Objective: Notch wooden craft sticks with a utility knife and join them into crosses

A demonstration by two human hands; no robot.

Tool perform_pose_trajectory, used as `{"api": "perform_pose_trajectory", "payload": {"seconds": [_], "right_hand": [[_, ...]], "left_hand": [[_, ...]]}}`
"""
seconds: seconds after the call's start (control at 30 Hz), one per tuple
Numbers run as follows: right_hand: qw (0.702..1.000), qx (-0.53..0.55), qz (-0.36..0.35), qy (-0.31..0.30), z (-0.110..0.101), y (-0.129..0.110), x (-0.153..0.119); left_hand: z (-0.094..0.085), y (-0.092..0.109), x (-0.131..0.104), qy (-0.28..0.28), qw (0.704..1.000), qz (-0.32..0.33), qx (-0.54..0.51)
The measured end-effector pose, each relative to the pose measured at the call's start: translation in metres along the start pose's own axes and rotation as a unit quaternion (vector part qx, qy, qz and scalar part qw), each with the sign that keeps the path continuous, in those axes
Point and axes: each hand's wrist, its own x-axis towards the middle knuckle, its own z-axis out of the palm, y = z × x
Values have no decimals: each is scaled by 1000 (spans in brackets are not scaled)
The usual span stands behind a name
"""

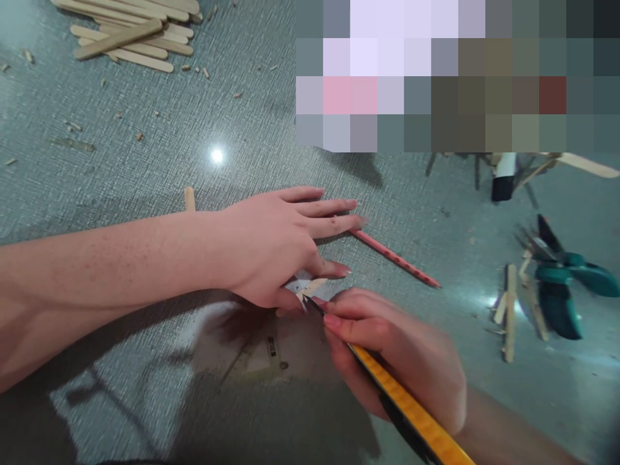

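Note:
My left hand [281,248] reaches in from the left, palm down on the grey table with its fingers spread. Between its thumb and index finger shows a short pale piece of wooden stick [314,286], partly hidden by the hand. In my right hand [397,349] is a yellow and black utility knife [387,378], held like a pen. The tip of its dark blade [312,305] is at the wood piece, beside my left thumb. A red pencil [397,258] lies beyond, one end under my left fingers. Another stick [189,199] pokes out from behind my left wrist.
A pile of wooden craft sticks [130,32] lies at the far left, with small wood chips around it. Teal-handled pliers [557,278] and broken stick pieces [509,313] are on the right. A pixelated block hides the upper right, with more sticks [588,165] below it.

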Motion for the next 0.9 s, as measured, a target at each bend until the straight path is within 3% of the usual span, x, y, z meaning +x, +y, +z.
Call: {"api": "perform_pose_trajectory", "payload": {"seconds": [0.43,0.6,0.9], "right_hand": [[1000,-14,-16,22,0,-1,6],[999,-14,-23,28,0,0,4],[1000,-20,-4,4,0,-3,2]], "left_hand": [[2,1,0,27,1000,9,-6],[1,0,0,6,1000,3,4],[2,-1,0,15,1000,4,-11]]}}
